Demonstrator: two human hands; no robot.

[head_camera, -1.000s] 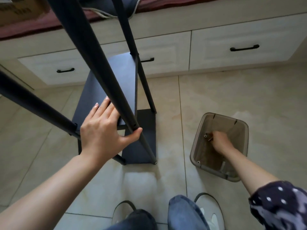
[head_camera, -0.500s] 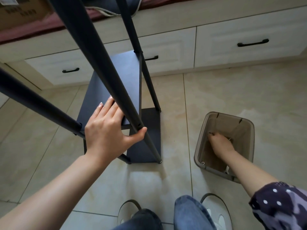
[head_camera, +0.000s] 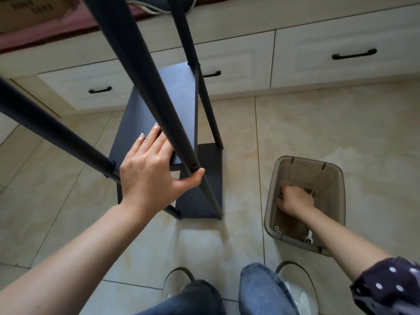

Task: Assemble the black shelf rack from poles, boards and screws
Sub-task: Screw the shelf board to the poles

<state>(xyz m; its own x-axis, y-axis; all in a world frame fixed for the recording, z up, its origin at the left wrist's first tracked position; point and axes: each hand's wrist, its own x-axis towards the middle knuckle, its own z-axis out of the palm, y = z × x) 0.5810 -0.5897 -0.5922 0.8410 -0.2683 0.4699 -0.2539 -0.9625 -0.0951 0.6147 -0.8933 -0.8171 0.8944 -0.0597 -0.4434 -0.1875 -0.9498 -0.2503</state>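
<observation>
The black shelf rack stands on the tiled floor, its poles rising toward me. My left hand [head_camera: 150, 171] holds the near edge of the middle board [head_camera: 159, 103]. Its fingers lie flat on top, and its thumb hooks round the near right pole [head_camera: 145, 87] just below a screw hole. The bottom board [head_camera: 204, 180] sits on the floor beneath. My right hand [head_camera: 295, 198] reaches down into a translucent brown bin [head_camera: 341, 185], knuckles up, fingers curled and hidden. Small screws and white parts [head_camera: 277, 229] lie on the bin's floor. Whether the fingers hold one I cannot see.
White drawers with black handles [head_camera: 354, 56] run along the wall behind the rack. A cardboard box [head_camera: 29, 10] sits on the ledge above them at the far left. My shoes [head_camera: 177, 285] and jeans are at the bottom edge.
My right hand has shifted nearer within the bin and dug lower among the parts. My left hand has kept its hold on the board and pole.
</observation>
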